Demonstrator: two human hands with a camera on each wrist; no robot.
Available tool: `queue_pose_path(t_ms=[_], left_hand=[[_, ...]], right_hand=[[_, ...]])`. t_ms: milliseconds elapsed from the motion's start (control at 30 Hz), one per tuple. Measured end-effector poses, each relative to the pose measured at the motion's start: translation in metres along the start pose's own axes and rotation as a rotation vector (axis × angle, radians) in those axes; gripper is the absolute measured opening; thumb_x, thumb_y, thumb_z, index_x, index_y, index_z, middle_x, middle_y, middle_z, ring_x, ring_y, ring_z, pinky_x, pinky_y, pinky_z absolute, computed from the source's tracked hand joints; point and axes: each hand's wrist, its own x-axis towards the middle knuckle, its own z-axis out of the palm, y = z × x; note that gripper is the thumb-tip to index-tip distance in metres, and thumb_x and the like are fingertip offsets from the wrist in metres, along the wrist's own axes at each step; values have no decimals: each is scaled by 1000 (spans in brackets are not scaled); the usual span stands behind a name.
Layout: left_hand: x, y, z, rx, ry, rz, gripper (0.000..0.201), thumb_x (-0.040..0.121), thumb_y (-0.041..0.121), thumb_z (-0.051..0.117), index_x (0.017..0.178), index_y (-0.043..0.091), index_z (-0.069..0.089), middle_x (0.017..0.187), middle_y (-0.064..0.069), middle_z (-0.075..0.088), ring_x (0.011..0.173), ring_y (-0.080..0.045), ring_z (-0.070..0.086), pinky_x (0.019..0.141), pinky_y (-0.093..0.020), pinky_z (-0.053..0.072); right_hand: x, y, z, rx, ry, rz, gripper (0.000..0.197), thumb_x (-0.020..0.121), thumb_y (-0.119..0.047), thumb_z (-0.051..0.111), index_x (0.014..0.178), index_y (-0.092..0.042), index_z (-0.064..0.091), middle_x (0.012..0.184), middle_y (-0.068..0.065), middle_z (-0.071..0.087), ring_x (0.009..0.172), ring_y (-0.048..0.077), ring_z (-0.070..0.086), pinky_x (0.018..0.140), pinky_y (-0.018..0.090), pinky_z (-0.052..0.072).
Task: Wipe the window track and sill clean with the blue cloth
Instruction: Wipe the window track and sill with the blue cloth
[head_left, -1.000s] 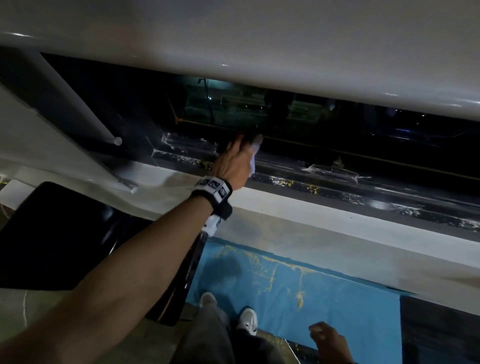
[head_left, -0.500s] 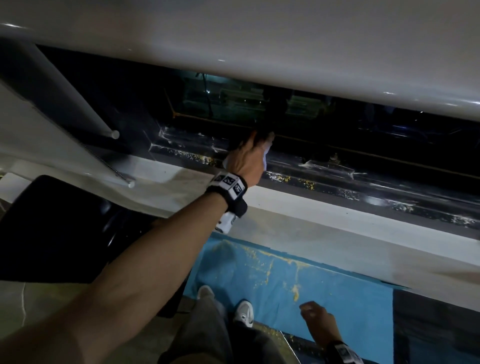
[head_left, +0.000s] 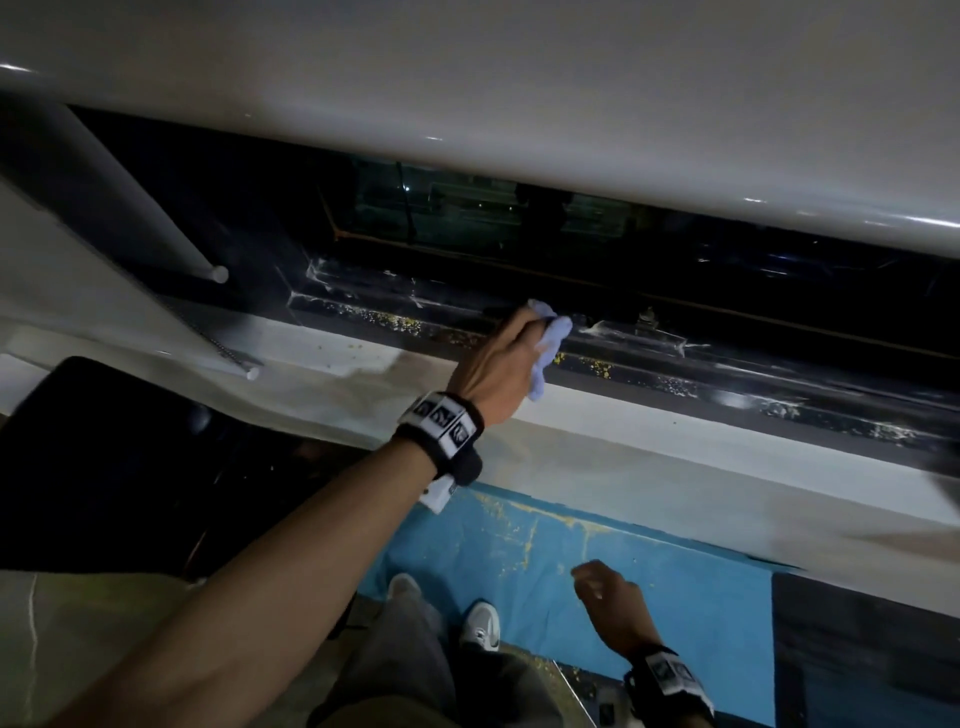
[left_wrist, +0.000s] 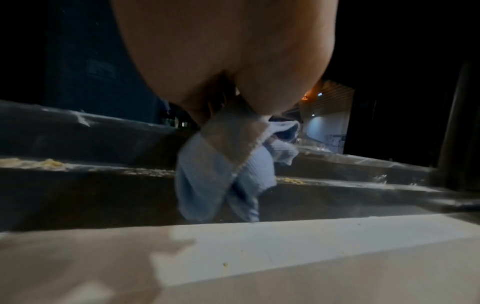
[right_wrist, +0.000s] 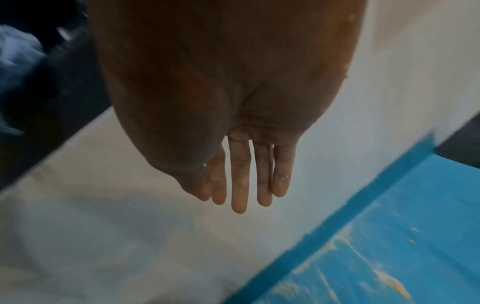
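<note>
Blue cloth, bunched up, gripped in the left hand right over the dark window track! That arm stretches forward across the pale sill, wrist cocked up, and from the left wrist view the cloth hangs out of the curled fingers, its tail dangling just above the track; whether it touches, hard to tell through the blur. Yellow crumbs dot the track either side of the hand. One cloth, two hands. Down low, the right hand hangs beside the blue sheet, four fingers straight, close together, holding nothing.
</note>
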Motion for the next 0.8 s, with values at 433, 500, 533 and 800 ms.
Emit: queue_pose_path(t_ms=[433, 500, 533, 800], left_hand=[[-97, -31, -76, -292, 151, -337, 27, 103, 28, 64, 124, 12, 67, 112, 2, 72, 105, -16, 66, 84, -20, 46], [-100, -37, -86, -317, 198, -387, 24, 99, 32, 69, 109, 11, 64, 98, 11, 67, 95, -14, 67, 79, -24, 48], [-102, -39, -92, -362, 222, -405, 22, 98, 32, 70, 105, 13, 62, 95, 12, 67, 94, -12, 68, 80, -27, 52], [-110, -65, -157, -850, 293, -611, 26, 111, 18, 47, 121, 11, 69, 114, -10, 76, 103, -22, 76, 94, -47, 62]], right_hand=[[0, -262, -124, 500, 132, -503, 27, 108, -37, 62, 135, -31, 63, 122, -14, 75, 110, -1, 72, 88, 19, 58], [8, -298, -114, 511, 36, -531, 33, 108, -48, 59, 140, -39, 58, 129, -14, 72, 112, 1, 72, 89, 29, 61], [11, -314, -109, 526, -16, -534, 35, 108, -52, 57, 142, -40, 56, 130, -12, 73, 109, 5, 73, 86, 33, 63], [67, -393, -61, 509, -39, -584, 32, 108, -49, 57, 123, -23, 68, 99, 2, 79, 86, 17, 75, 79, 44, 60]])
